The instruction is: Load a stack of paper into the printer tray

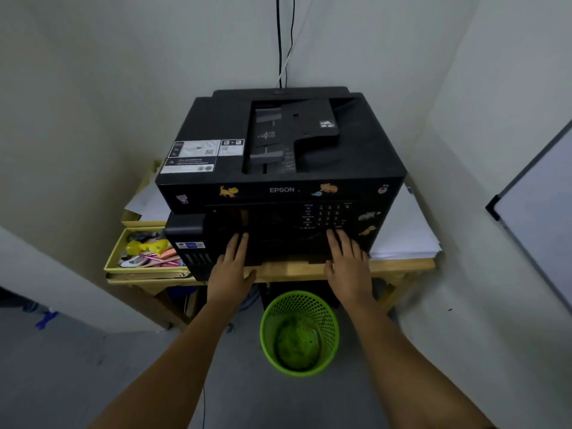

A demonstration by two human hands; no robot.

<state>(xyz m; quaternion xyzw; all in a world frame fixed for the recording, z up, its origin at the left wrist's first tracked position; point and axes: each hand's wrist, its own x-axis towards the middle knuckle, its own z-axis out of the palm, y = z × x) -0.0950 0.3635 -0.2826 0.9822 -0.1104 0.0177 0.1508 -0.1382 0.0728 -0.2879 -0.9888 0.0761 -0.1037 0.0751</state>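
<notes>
A black Epson printer [278,156] with animal stickers stands on a wooden table [288,269]. My left hand [232,267] lies flat against the lower front of the printer, left of centre, fingers stretched out. My right hand [348,264] rests the same way on the lower front at the right, fingertips just under the keypad. Neither hand holds anything. A stack of white paper [405,233] lies on the table to the right of the printer. The printer's tray is hidden behind my hands and the dark front.
A yellow tray [116,258] with pens and small items sits left of the printer, loose sheets [148,202] behind it. A green mesh bin [298,332] stands on the floor under the table's front edge. A whiteboard [538,224] leans at right. Cables [283,41] run up the wall.
</notes>
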